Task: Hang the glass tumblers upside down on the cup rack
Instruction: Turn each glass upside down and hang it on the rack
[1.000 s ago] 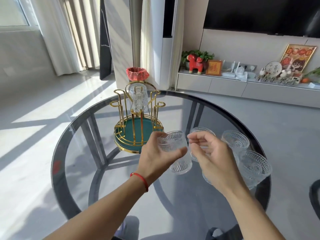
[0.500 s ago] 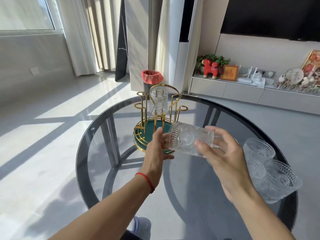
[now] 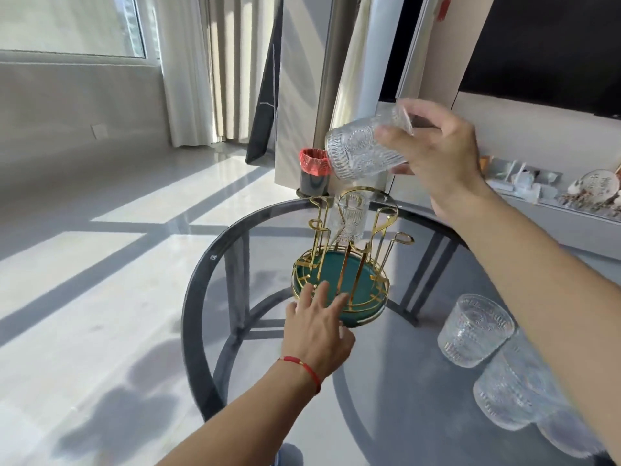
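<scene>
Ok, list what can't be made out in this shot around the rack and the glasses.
Head view only:
- Upright tumblers on the table: the nearer ones are blurred and run behind the right forearm, so no sure count.
- Held tumbler: the right hand covers its base.
- Cup rack: the left hand hides the near rim, so contact is unclear.
- Hung tumbler: its peg can't be traced through the glass.

Right hand [image 3: 447,156] holds a tilted tumbler [image 3: 363,146] above the cup rack [image 3: 349,264]; left hand [image 3: 316,327] touches its base.

right hand [image 3: 440,156] raised, fingers curled in a grip, left hand [image 3: 317,326] low, fingers spread, palm down
</scene>
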`<state>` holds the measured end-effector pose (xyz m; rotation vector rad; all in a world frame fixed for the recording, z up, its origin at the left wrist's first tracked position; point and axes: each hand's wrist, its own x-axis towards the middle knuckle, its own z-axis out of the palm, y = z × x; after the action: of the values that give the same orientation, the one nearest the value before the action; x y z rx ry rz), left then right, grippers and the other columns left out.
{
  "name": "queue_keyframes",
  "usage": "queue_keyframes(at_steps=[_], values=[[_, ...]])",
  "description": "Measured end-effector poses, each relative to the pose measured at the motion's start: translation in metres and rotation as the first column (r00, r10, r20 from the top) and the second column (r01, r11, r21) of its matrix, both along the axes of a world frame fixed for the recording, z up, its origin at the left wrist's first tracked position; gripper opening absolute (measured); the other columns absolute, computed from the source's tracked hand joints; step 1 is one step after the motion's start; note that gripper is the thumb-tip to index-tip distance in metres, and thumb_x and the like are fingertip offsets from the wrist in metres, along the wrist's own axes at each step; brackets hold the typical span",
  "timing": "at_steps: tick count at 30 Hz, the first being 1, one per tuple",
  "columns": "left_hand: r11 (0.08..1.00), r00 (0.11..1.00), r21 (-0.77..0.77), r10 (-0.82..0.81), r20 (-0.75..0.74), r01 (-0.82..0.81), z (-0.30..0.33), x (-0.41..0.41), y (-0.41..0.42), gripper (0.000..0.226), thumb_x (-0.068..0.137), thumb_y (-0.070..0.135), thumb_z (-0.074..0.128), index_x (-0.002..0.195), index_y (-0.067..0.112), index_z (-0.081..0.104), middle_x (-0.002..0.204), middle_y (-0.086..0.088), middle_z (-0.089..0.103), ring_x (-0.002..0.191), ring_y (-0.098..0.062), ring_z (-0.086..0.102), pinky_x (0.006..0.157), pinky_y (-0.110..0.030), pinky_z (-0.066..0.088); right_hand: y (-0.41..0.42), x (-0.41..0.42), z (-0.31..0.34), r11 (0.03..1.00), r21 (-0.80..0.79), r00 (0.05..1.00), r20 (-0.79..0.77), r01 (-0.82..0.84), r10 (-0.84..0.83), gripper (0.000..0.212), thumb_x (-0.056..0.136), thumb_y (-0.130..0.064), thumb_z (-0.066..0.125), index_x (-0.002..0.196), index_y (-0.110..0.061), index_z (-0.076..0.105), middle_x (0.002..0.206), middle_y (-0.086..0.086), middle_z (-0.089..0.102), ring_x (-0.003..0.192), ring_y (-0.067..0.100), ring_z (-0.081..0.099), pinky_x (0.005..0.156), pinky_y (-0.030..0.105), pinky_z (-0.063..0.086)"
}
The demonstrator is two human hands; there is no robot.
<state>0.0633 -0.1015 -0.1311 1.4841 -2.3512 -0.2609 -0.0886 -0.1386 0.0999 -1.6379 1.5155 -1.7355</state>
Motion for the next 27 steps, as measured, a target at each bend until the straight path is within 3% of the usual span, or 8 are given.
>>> queue_keyframes(at_steps=[6,10,12,19,23,27], values=[[0.998,0.988,0.023,-0.064,0.143,0.062,-0.012,0.009,-0.002,0.073,0.098,0.059,0.046,0.161,0.044,0.012,0.174,-0.01,-0.001,0.159,-0.039,-0.002,0.124,-0.062,0.018,-0.079,0.032,-0.002,0.971,0.226,0.982,-0.187,0.079,-0.037,0.071,0.061,-0.053,0.088,0.127,-0.032,0.072,0.137,-0.005,0.06,0.122,0.022,0.063,0.096,0.046,0.059],[0.996,0.983,0.026,-0.091,0.16,0.088,-0.019,0.015,-0.002,0.076,0.1,0.059,0.04,0.161,0.045,-0.003,0.173,-0.007,-0.012,0.158,-0.036,-0.012,0.124,-0.064,0.009,-0.098,0.047,-0.018,0.953,0.264,0.953,-0.296,0.152,-0.07,0.071,0.061,-0.057,0.085,0.127,-0.035,0.072,0.139,-0.003,0.064,0.124,0.022,0.062,0.097,0.031,0.052],[0.995,0.984,0.034,-0.096,0.149,0.092,-0.02,0.017,-0.002,0.075,0.101,0.058,0.039,0.161,0.046,-0.005,0.173,-0.006,-0.013,0.158,-0.035,-0.015,0.125,-0.064,0.007,-0.102,0.051,-0.023,0.949,0.259,0.939,-0.332,0.179,-0.087,0.069,0.063,-0.057,0.084,0.128,-0.036,0.072,0.144,-0.001,0.062,0.129,0.022,0.059,0.093,0.026,0.043],[0.994,0.984,0.049,-0.1,0.149,0.093,-0.018,0.016,0.001,0.076,0.102,0.058,0.04,0.162,0.043,-0.004,0.173,-0.007,-0.015,0.158,-0.035,-0.016,0.125,-0.064,0.005,-0.102,0.053,-0.038,0.943,0.24,0.852,-0.519,0.232,-0.077,0.069,0.068,-0.059,0.078,0.133,-0.034,0.07,0.148,0.003,0.061,0.135,0.028,0.053,0.088,0.029,0.037],[0.994,0.982,0.057,-0.098,0.164,0.089,-0.016,0.015,0.002,0.078,0.101,0.056,0.042,0.162,0.042,-0.004,0.173,-0.008,-0.016,0.158,-0.037,-0.015,0.123,-0.067,0.01,-0.1,0.05,-0.049,0.926,0.306,0.806,-0.592,0.223,0.002,0.067,0.071,-0.056,0.081,0.133,-0.035,0.069,0.144,0.006,0.062,0.126,0.03,0.058,0.085,0.032,0.042],[0.994,0.979,0.067,-0.097,0.178,0.087,-0.013,0.014,0.002,0.079,0.101,0.055,0.044,0.162,0.041,-0.003,0.173,-0.01,-0.015,0.158,-0.039,-0.013,0.12,-0.07,0.016,-0.101,0.048,-0.051,0.897,0.377,0.712,-0.694,0.232,0.108,0.074,0.068,-0.059,0.082,0.136,-0.037,0.065,0.142,0.006,0.061,0.127,0.032,0.058,0.092,0.04,0.045]])
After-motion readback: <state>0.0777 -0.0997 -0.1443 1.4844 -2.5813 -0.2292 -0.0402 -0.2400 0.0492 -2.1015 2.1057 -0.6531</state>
